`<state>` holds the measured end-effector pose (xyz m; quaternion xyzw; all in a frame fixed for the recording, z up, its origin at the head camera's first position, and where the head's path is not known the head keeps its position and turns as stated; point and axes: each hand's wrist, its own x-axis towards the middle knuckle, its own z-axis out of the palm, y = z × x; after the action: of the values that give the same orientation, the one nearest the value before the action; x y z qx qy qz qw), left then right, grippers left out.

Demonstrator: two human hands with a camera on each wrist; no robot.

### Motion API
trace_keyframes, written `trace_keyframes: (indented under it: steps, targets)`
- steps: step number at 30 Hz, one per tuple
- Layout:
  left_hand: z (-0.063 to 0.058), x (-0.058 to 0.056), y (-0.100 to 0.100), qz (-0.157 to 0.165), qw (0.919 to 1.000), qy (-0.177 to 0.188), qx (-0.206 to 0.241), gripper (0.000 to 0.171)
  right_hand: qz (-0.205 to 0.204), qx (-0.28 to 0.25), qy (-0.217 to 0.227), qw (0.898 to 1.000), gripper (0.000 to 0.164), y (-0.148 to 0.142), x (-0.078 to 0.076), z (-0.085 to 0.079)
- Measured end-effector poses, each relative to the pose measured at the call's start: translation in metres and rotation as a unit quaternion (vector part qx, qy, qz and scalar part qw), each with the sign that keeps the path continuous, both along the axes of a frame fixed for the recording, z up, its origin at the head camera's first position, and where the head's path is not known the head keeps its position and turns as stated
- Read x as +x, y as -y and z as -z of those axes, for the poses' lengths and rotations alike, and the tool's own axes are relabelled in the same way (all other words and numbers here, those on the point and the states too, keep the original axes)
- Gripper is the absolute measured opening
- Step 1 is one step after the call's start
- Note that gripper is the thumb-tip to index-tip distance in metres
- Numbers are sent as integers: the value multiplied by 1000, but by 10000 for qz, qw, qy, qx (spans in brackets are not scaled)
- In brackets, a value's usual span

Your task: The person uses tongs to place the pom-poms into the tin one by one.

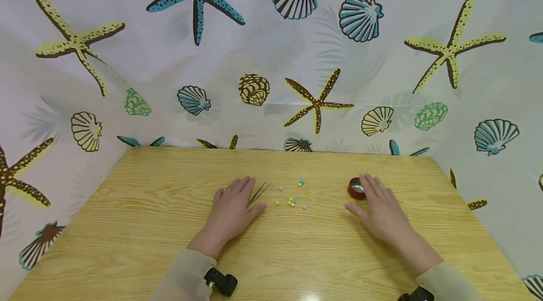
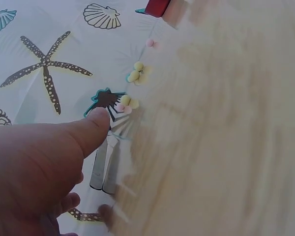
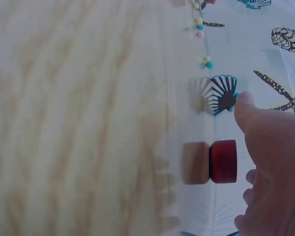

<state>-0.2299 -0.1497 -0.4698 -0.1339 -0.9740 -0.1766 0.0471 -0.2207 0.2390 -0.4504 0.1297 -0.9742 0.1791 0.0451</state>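
My left hand (image 1: 233, 209) is held palm down over the left-middle of the table, fingers straight and thumb out to the right. Beside it, partly hidden between thumb and forefinger in the head view, lies a pair of metal tweezers (image 1: 258, 193). Small yellow, blue and pink beads are scattered between the hands, among them a cluster (image 1: 291, 202), a blue-and-yellow group (image 1: 301, 182) and a pink bead (image 1: 304, 207). On the right, my right hand (image 1: 382, 209) has its fingers extended, overlapping the edge of a small round red cup (image 1: 356, 189) with a shiny inside. Neither hand holds anything.
The wood-grain table (image 1: 127, 225) reaches back to a white cloth (image 1: 263, 32) printed with starfish and shells, which also rises at both sides. Each wrist wears a small black camera, the left camera (image 1: 221, 282) at the beige sleeve.
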Motion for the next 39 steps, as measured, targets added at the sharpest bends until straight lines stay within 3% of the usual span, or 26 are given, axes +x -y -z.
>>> trace_keyframes:
  steps: [13,27,39]
  targets:
    - [6,-1,2,-32,9997,-166,-186,74,-38,-668,164,9976,103,-16,-11,11]
    - [4,-1,4,-130,9985,-520,-118,55,119,-1555,714,9852,104,-21,-29,14]
    - [0,-3,0,-417,9987,-294,-22,45,405,-1796,1146,9762,100,-18,-39,15]
